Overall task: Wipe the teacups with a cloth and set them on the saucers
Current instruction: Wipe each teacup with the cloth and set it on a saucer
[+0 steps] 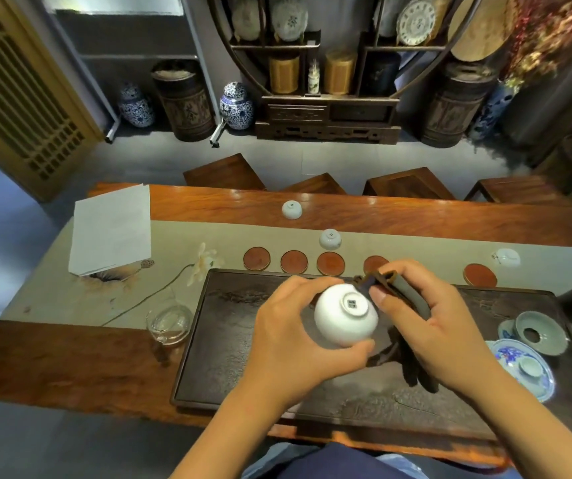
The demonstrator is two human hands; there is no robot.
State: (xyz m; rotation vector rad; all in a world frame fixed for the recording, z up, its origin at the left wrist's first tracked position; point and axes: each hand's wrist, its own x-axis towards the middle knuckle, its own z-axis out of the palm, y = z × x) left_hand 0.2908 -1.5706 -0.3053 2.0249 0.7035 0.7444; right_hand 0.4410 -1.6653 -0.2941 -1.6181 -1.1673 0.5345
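A person seated at a long wooden tabletop (450, 216) holds a white teacup (345, 318) above a dark tea tray (243, 368), the cup turned so that its foot ring and a small dark mark on the base face the camera. The left hand (288, 335) grips the cup, fingers curled over its far side and the thumb pressed along its near side. The right hand (429, 319) pinches a folded grey-brown cloth (403, 293) between thumb and fingers, the cloth's upper end touching the cup's rim side; a darker part of the cloth hangs down below the hand toward the tray. Beyond the tray, five round reddish-brown saucers (294, 261) lie in a row on a beige runner (416, 245), the fourth partly hidden by the right hand and the fifth set well apart to the right. Two more white teacups rest upside down farther back: one (330, 239) on the runner just behind the third saucer, another (291, 209) on the bare wood near the far edge. A glass pitcher (169, 323) stands left of the tray, a sheaf of white paper (112, 229) lies at the far left, and a blue-and-white lidded bowl set (523, 361) sits at the tray's right end.
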